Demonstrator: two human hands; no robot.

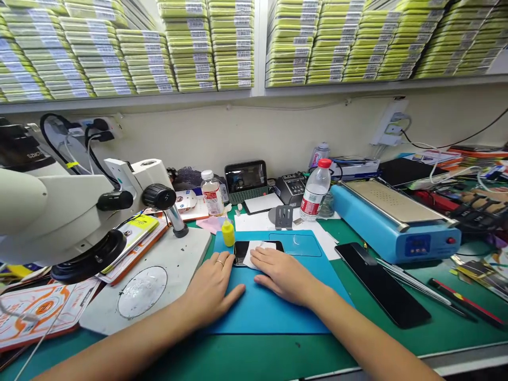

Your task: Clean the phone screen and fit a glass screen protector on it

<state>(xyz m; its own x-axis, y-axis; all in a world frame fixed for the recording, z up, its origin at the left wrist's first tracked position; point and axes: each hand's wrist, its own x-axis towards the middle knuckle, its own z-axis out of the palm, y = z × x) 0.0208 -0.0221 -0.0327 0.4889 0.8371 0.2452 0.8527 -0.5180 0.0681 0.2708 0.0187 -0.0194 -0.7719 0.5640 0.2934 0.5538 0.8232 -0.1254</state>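
Note:
A small dark-screened phone (279, 245) lies across the upper part of a blue work mat (278, 312). My right hand (283, 275) presses a folded white tissue (254, 247) onto its screen, the fingertips bent over the tissue and covering part of it. At the phone's left end rests my left hand (216, 283), palm down, fingers stretched and thumb apart, holding nothing. Just behind its fingertips stands a small yellow bottle (228, 234). A thin clear rectangular sheet or outline (296, 245) shows on the mat right of the phone.
A microscope (55, 211) and its pale base (174, 275) fill the left. To the right are a large black phone (383, 286), tweezers (420, 288) and a blue heating plate machine (397, 222). A red-capped water bottle (315, 190) stands behind, below shelves of stacked yellow-green packs (232, 47).

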